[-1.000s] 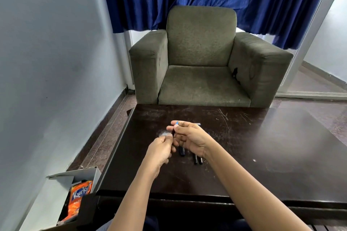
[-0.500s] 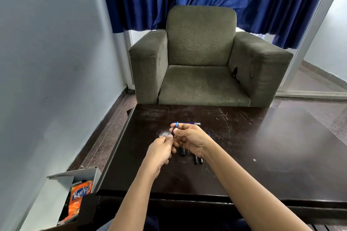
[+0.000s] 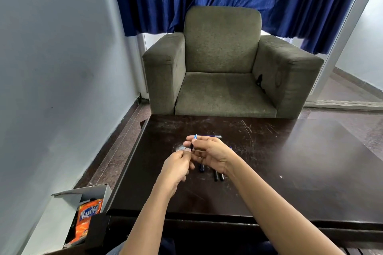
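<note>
Over the middle of a dark wooden table (image 3: 290, 161) my right hand (image 3: 211, 153) grips a thin pen part (image 3: 193, 142) with a blue tip and a dark lower end, held nearly upright. My left hand (image 3: 178, 166) is curled just below it, its thumb and fingertips pinching the dark lower end. Three dark pen pieces (image 3: 215, 175) lie on the table under my right hand, partly hidden by it. A thin blue refill (image 3: 209, 136) lies behind my fingers. A small clear wrapper (image 3: 179, 148) lies beside my left thumb.
A grey-green armchair (image 3: 223, 64) stands right behind the table, with blue curtains above it. A wall runs along the left. An open cardboard box (image 3: 83, 198) holding an orange snack packet (image 3: 88, 219) sits by the table's near left corner.
Both hands stay together in the same spot. The blue tip of the held pen part has lifted slightly above my right fingers.
</note>
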### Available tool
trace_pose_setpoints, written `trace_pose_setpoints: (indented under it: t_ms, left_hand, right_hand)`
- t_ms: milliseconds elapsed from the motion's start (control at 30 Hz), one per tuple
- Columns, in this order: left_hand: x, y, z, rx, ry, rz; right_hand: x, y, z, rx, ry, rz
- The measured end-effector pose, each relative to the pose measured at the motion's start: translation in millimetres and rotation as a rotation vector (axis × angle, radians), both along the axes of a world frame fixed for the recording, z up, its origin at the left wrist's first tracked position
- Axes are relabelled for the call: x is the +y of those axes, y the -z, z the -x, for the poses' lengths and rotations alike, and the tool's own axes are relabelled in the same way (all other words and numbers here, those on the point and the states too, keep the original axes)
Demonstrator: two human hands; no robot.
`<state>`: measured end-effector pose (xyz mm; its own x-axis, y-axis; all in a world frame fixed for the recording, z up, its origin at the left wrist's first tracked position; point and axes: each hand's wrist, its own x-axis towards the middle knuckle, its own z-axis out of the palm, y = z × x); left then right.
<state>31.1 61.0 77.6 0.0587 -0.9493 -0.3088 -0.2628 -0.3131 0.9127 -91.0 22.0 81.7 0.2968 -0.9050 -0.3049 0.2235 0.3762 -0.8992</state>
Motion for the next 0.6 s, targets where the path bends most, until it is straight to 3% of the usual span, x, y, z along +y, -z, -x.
trace_pose_setpoints:
  t_ms: [100, 400, 600]
  left_hand:
    - [-1, 1, 0, -0.021, 0.016, 0.005]
    - [-1, 2, -2, -0.009, 0.041, 0.050]
    - [-1, 6, -2, -0.021, 0.065, 0.043]
  right_hand:
    - [1, 4, -1, 0.087, -0.026, 0.008]
    - [-5, 0, 4, -0.109, 0.133, -0.042]
    - [-19, 4, 18, -0.197, 0.531, -0.014]
